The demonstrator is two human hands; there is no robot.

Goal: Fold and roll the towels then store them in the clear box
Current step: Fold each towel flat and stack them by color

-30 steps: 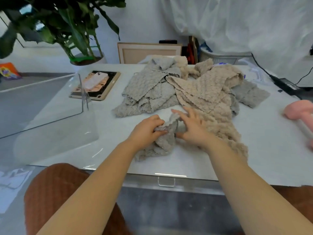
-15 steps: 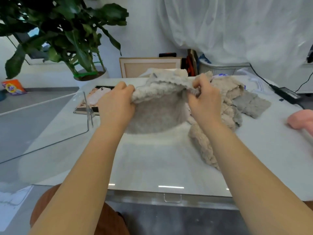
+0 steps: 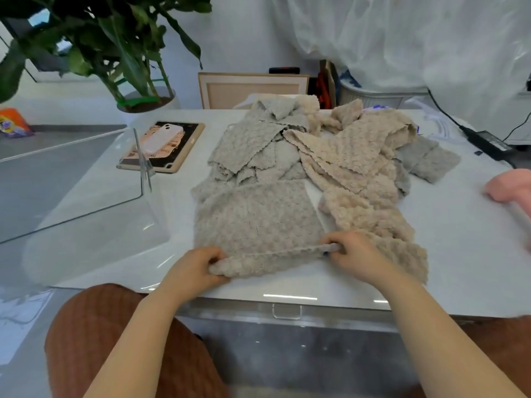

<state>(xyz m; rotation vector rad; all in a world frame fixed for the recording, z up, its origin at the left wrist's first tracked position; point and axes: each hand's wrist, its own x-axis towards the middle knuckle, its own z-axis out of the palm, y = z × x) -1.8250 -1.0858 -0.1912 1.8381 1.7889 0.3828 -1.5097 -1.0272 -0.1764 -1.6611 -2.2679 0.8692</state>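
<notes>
**A:** From the head view, where is the towel being worked on?

**B:** A grey towel lies spread flat on the white worktop, directly in front of the person. Its far edge touches the pile of towels behind it.

**A:** And the hands?

**B:** Both are on its near edge. The left hand has fingers and thumb curled round the near left corner. The right hand pinches the near right corner. Between them the edge is raised a little and curled over.

**A:** What is in the pile?

**B:** Grey and beige towels, crumpled and overlapping. One beige towel trails toward the person, just beside the right hand.

**A:** And the box?

**B:** The clear box stands on the left, near the grey towel but apart from it.

**A:** Anything else?

**B:** A phone lies on a flat board behind the box. A potted plant stands beyond that, and a pink object sits at the right edge.
</notes>
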